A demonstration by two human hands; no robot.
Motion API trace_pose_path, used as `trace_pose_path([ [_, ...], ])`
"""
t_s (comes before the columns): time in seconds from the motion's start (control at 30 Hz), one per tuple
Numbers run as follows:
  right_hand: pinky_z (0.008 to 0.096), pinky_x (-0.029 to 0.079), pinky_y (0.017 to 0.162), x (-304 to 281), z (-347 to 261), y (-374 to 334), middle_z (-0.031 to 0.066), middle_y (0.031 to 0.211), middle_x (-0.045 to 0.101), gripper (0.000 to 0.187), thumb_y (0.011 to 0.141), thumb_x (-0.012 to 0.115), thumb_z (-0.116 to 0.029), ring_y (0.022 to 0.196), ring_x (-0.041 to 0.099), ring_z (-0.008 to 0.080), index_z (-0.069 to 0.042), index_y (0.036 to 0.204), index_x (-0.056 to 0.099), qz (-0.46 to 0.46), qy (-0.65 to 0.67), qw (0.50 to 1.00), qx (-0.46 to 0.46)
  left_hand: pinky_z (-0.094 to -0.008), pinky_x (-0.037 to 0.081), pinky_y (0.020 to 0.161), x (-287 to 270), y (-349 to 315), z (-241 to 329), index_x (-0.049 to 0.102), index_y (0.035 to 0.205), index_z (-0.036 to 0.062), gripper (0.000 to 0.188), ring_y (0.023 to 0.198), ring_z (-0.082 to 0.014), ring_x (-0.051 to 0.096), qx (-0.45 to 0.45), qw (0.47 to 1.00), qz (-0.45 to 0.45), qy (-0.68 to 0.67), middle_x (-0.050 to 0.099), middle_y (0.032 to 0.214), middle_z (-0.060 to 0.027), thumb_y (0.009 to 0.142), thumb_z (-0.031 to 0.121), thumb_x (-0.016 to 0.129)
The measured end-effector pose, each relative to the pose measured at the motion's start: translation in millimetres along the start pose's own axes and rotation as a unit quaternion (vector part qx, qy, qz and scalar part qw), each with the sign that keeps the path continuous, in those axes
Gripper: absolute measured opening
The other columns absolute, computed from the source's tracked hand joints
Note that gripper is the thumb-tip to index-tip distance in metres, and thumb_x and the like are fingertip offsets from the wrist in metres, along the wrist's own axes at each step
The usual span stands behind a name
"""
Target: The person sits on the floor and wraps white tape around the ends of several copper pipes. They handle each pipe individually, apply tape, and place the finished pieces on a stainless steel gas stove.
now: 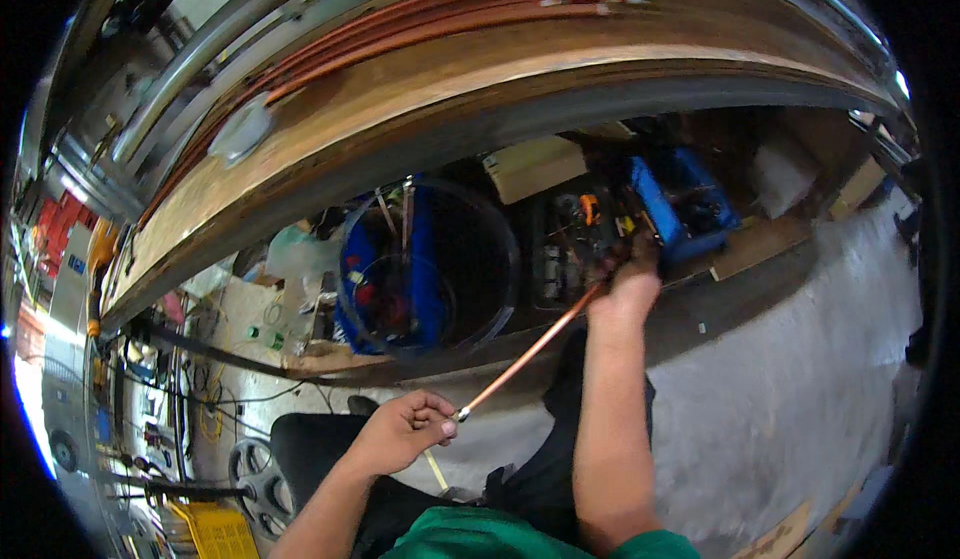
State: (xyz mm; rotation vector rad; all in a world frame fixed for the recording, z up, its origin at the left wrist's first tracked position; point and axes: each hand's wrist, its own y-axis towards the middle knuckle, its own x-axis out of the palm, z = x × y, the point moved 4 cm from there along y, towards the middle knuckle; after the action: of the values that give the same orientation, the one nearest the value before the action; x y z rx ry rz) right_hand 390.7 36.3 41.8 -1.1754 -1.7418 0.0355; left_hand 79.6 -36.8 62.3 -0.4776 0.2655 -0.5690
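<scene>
So the left hand (405, 433) has a copper-coloured rod (528, 359) pinched near its silvery tip, while the right hand (628, 284) grips the other end, fingers kinda lost in shadow. Rod's slanting up between them. Blue bin (656, 201) sits just beyond the right hand, and more coppery rods (430, 17) lie up on the wooden worktop (430, 81).

Left hand (405, 431) pinching rod (530, 361), blue bin (658, 204)
</scene>
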Motion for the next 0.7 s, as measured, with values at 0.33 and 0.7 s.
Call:
trace_pose_path([
  [0.33, 0.0248, 0.028, 0.044, -3.7, 10.9, -13.2, -0.0027, 0.066, 0.047, 0.016, 0.094, 0.057, -0.024, 0.051, 0.035, 0.0099, -0.012, 0.084, 0.056, -0.022, 0.045, 0.999, 0.016, -0.0237, 0.049, 0.072, -11.8, -18.2, 5.6, 0.058, 0.101, -0.0003, 0.028, 0.080, -0.0086, 0.060, 0.190, 0.964, 0.172, -0.075, 0.066, 0.084, -0.0049, 0.084, 0.013, 0.076],
  [0.7, 0.0271, 0.040, 0.054, 2.0, 28.1, -36.9, -0.0023, 0.077, 0.053, 0.006, 0.095, 0.057, -0.019, 0.063, 0.047, 0.0115, -0.014, 0.094, 0.061, -0.073, -0.022, 0.997, -0.009, -0.0294, 0.053, 0.077, -32.6, -31.5, -16.4, 0.066, 0.105, 0.0030, 0.029, 0.082, -0.0148, 0.068, 0.166, 0.955, 0.234, 0.082, 0.071, 0.086, -0.0077, 0.082, 0.018, 0.075],
])
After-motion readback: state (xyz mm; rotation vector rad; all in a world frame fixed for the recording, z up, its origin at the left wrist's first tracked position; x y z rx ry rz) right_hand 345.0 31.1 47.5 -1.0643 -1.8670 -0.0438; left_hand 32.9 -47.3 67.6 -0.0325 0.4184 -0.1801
